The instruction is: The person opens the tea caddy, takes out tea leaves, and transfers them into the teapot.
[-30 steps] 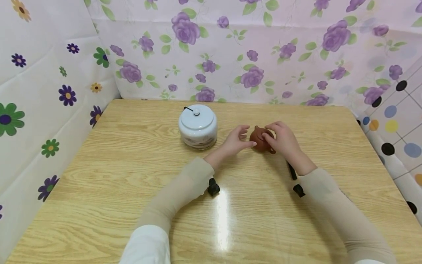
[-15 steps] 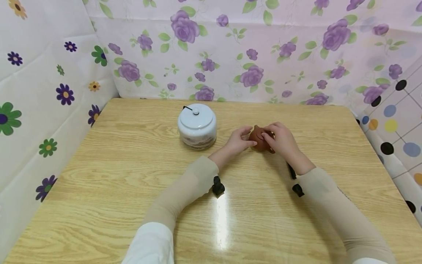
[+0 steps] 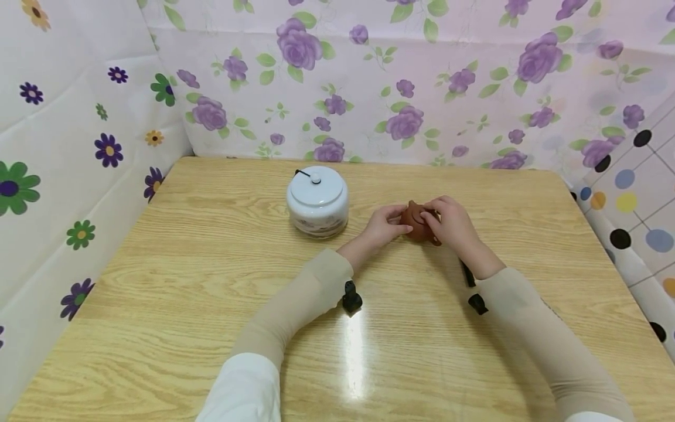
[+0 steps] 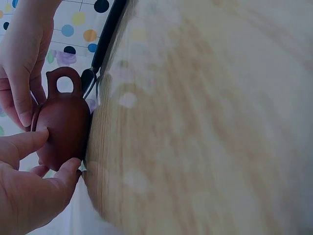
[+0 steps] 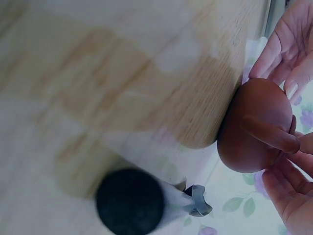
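The left hand (image 3: 382, 227) and right hand (image 3: 456, 226) grip a round reddish-brown clay teapot (image 3: 415, 228), spout (image 3: 412, 204) pointing upper left; at upper centre, a white porcelain jar (image 3: 319, 211) stands lidded.

The person's left hand (image 3: 383, 227) and right hand (image 3: 454, 224) are bare. Close-fitting beige sleeves (image 3: 292, 305) cover both forearms (image 3: 548, 346), creased nearer the body. White sleeves (image 3: 244, 387) follow. Small black devices (image 3: 351, 299) protrude beside both cuffs (image 3: 331, 271).
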`<control>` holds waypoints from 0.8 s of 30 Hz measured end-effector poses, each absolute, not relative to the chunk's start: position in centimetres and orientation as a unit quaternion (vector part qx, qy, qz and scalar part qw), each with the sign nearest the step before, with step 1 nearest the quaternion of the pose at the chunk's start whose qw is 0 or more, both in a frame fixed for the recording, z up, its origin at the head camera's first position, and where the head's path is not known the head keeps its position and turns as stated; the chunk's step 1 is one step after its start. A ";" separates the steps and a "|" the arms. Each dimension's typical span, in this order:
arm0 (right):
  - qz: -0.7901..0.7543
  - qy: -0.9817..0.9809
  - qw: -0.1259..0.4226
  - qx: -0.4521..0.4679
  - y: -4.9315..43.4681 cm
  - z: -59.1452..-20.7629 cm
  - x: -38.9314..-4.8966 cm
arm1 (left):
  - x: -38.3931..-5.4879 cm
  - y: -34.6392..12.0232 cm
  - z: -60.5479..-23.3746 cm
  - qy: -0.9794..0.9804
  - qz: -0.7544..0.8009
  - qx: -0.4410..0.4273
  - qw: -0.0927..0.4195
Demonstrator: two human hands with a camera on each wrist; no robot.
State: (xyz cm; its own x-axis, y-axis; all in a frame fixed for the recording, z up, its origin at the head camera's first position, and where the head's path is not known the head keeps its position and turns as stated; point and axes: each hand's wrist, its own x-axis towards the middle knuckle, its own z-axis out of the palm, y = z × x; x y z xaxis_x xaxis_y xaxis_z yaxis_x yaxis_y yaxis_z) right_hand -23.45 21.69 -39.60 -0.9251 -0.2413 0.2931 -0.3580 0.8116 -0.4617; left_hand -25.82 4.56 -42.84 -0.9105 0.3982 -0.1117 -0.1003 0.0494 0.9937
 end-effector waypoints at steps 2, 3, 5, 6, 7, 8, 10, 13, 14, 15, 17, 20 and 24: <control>0.264 -0.944 0.117 0.160 21.7 -39.6 -23.4 | -25.8 4.6 -42.8 0.701 0.682 0.103 0.184; 0.266 -0.943 0.121 0.161 21.7 -39.6 -23.3 | -25.8 4.6 -42.9 0.699 0.683 0.100 0.186; 0.270 -0.940 0.130 0.163 21.7 -39.5 -23.3 | -25.9 4.6 -42.9 0.698 0.684 0.096 0.190; 0.273 -0.938 0.135 0.165 21.7 -39.5 -23.2 | -25.9 4.5 -42.9 0.697 0.684 0.094 0.192; 0.276 -0.936 0.142 0.167 21.7 -39.4 -23.1 | -26.0 4.5 -43.0 0.696 0.685 0.093 0.194; 0.278 -0.933 0.150 0.171 21.8 -39.3 -23.0 | -26.0 4.5 -43.0 0.695 0.685 0.091 0.196; 0.282 -0.927 0.168 0.181 21.8 -39.1 -22.8 | -26.1 4.4 -42.9 0.695 0.685 0.090 0.199; 0.282 -0.918 0.192 0.202 21.8 -38.8 -22.3 | -26.1 4.3 -42.9 0.695 0.684 0.092 0.202; 0.281 -0.916 0.198 0.209 21.8 -38.7 -22.1 | -26.1 4.3 -42.8 0.695 0.684 0.092 0.202; 0.279 -0.913 0.203 0.216 21.8 -38.6 -21.9 | -26.1 4.3 -42.8 0.694 0.685 0.094 0.202; 0.274 -0.910 0.209 0.230 21.7 -38.4 -21.4 | -26.2 4.2 -42.8 0.694 0.685 0.096 0.201; 0.268 -0.907 0.212 0.248 21.5 -38.0 -20.4 | -26.2 4.2 -42.8 0.696 0.683 0.101 0.198; 0.260 -0.902 0.212 0.271 21.3 -37.7 -18.9 | -26.2 4.3 -42.9 0.703 0.676 0.106 0.191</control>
State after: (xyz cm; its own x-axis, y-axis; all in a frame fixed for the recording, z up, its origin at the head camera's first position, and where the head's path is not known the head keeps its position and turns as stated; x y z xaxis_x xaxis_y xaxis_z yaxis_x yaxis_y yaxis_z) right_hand -18.85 21.28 -37.73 -0.7627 -0.3798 0.5235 -0.5999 0.7178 -0.3532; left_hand -26.17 4.25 -42.86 -0.9042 0.4081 -0.1258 -0.1096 0.0630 0.9920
